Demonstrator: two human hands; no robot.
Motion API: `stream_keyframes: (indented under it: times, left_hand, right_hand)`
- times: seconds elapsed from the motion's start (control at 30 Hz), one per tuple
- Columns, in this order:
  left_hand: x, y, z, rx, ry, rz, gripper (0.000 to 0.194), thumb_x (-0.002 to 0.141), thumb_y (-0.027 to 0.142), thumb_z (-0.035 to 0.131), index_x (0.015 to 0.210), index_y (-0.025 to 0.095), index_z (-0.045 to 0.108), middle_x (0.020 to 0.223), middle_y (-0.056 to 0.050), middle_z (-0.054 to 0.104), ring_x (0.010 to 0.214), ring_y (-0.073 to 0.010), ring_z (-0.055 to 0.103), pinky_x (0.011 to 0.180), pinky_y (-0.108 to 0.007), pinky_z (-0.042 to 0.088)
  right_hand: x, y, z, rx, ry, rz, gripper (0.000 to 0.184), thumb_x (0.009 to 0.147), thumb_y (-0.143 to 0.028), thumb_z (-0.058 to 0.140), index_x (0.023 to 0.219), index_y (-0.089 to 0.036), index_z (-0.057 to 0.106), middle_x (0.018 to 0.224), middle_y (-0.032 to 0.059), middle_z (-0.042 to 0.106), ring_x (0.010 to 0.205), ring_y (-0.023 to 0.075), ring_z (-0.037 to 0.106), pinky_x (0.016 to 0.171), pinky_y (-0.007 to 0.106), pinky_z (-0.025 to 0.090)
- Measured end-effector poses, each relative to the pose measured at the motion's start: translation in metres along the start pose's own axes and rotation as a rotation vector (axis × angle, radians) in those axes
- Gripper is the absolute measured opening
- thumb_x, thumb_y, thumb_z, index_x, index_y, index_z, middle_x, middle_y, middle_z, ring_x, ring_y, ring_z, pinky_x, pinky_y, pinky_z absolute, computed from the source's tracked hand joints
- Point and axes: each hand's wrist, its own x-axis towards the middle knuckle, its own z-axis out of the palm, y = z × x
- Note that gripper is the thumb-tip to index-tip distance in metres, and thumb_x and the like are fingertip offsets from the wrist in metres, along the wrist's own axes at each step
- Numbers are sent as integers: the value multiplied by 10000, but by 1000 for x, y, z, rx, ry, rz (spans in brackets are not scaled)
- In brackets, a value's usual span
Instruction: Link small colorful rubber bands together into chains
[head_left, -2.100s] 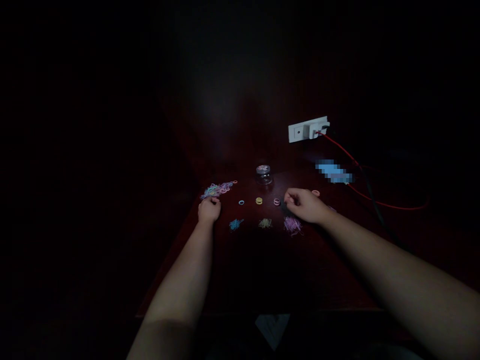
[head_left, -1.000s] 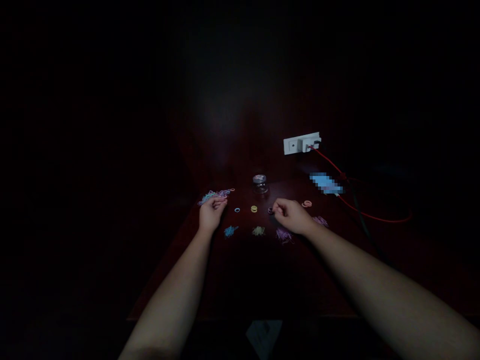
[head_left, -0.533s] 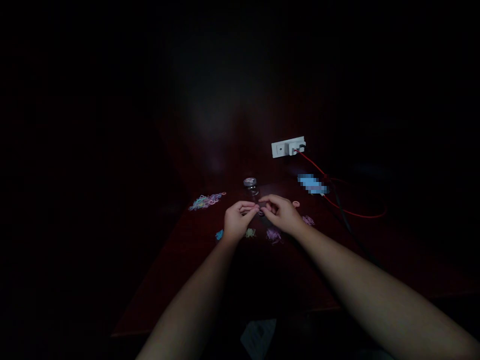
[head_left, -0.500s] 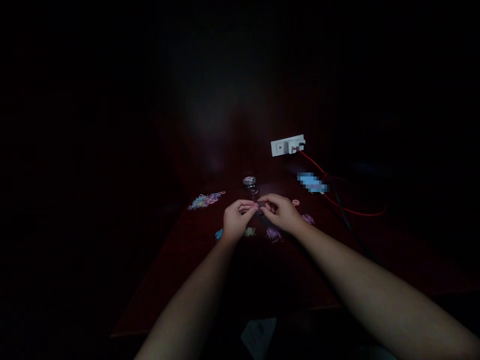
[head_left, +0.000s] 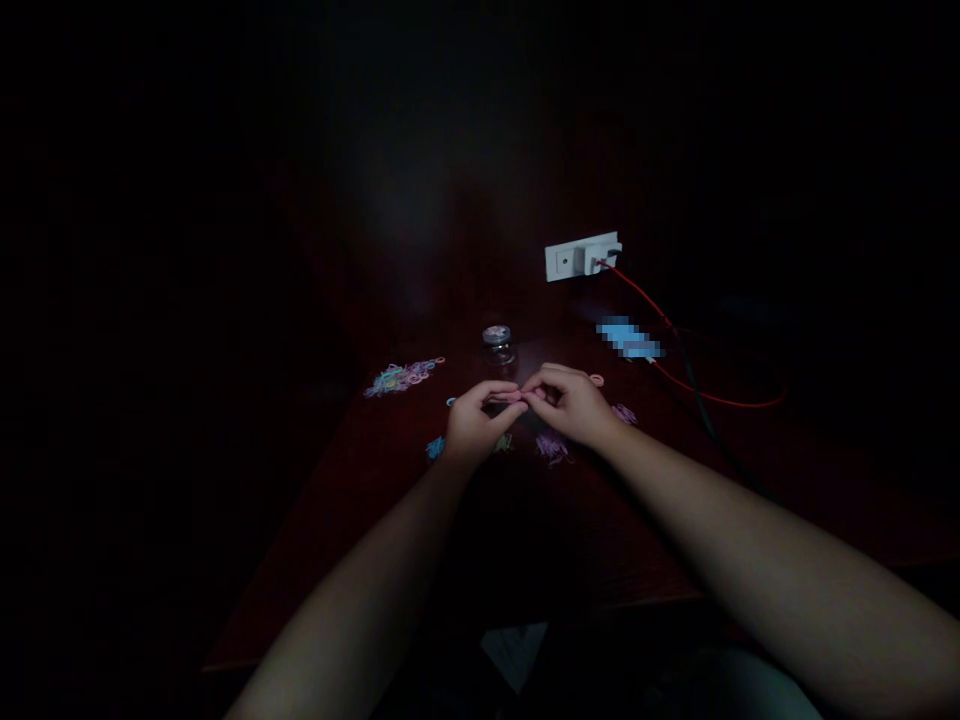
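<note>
Dark bench (head_left: 360, 480): before the jar (head_left: 497, 343), left hand (head_left: 477, 420) and right hand (head_left: 576, 405) meet fingertips (clamped on anything? can't tell) beside purple elastic bands (head_left: 553, 449).

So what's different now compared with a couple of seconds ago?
Your left hand has moved right, away from the mixed pile of elastic bands, and your right hand has shifted slightly left, so their fingertips now meet. Whether they pinch a band is too dark to tell. The lidded clear jar, blue pile and purple pile stayed put.
</note>
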Motion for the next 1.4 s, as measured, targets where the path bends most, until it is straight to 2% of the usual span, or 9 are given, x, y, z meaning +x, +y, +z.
stream_keyframes:
  times: [0.33, 1.03, 1.4]
  left_hand:
    - [1, -5, -2, 44, 7, 50, 216, 742, 250, 713, 926, 146, 668, 889, -75, 728, 821, -178, 700, 801, -334, 576]
    - [1, -3, -3, 84, 14, 15, 167, 781, 303, 665, 856, 153, 663, 838, -59, 718, 778, -162, 689, 733, -288, 557]
    - [-2, 3, -3, 101, -53, -4, 112, 768, 245, 670, 800, 144, 634, 781, -59, 714, 740, -161, 687, 681, -258, 521]
  right_hand:
    - [-2, 2, -1, 3, -12, 22, 92, 821, -195, 574, 815, -158, 657, 677, 13, 527, 621, 127, 497, 559, 245, 373]
    - [-2, 2, -2, 17, -26, 32, 89, 814, -187, 567, 786, -160, 647, 676, 9, 524, 626, 125, 496, 585, 250, 379]
    - [-2, 6, 0, 60, -3, 89, 102, 809, -215, 571, 776, -152, 644, 671, 2, 517, 581, 103, 457, 525, 227, 344]
